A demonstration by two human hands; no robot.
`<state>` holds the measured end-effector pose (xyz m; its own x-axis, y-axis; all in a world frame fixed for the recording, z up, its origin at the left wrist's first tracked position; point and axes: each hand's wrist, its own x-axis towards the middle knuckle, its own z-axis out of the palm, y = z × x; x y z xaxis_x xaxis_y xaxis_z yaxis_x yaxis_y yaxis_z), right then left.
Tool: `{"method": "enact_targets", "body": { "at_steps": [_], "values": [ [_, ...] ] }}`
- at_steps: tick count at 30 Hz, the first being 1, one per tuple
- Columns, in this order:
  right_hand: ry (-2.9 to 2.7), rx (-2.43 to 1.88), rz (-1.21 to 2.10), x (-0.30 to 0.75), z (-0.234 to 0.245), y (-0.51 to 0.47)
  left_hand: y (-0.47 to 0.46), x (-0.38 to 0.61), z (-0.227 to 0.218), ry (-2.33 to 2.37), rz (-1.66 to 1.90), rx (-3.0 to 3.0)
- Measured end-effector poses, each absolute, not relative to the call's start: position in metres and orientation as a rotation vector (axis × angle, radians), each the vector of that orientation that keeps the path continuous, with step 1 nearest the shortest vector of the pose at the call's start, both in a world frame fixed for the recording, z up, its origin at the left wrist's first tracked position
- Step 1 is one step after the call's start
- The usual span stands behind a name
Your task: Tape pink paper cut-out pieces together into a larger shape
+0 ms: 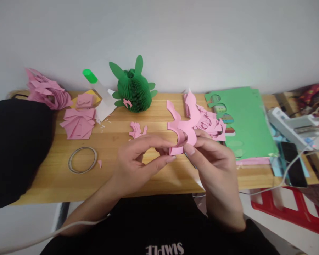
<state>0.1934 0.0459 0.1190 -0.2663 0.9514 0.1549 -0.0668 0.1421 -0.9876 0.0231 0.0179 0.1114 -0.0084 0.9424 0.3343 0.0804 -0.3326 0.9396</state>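
Between my hands, raised above the table, is a folded pink paper cutout [184, 124] with wavy, scalloped edges. My left hand [138, 159] pinches its lower left edge between thumb and fingers. At its lower right, my right hand [215, 166] grips it, thumb in front and fingers behind. Small pink paper pieces [136, 130] lie on the table just beyond my left hand. Behind the cutout, to the right, sits a heap of pink paper scraps [208, 122].
A green honeycomb paper figure [134, 92] stands near the wall beside a green-capped glue bottle [91, 78]. Folded pink papers [78, 124], a tape roll [82, 160] and a black bag [16, 148] are leftward. Green sheets [250, 124], a phone [292, 163] and a power strip [292, 125] lie rightward.
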Motion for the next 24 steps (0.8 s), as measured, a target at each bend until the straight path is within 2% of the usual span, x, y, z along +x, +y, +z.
{"method": "enact_targets", "body": {
  "at_steps": [14,24],
  "values": [
    [-1.464,-0.902,1.292,0.193,0.1213,0.0443,0.0173,0.0231,0.1113,1.072,1.453,1.545],
    [-1.549,-0.927,1.139,0.1929,0.1246,0.0429,0.0191,0.0252,0.1094,1.044,1.497,1.656]
  ]
}}
